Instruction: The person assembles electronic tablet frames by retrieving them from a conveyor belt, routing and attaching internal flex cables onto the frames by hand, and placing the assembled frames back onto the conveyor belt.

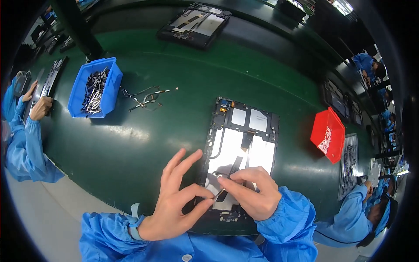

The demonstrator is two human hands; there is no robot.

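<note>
Pinching thin, partly hidden cable [220,192] in narrow grip of left hand [173,208] and right hand [258,197] above six-o'clock end of black-framed, silver-panelled rectangular tablet [262,150]; possibly risking kinking through uneven pulling.

Opened black tablet [262,153] lying flat, silver inside; thin cable [219,193] over lower half.
</note>
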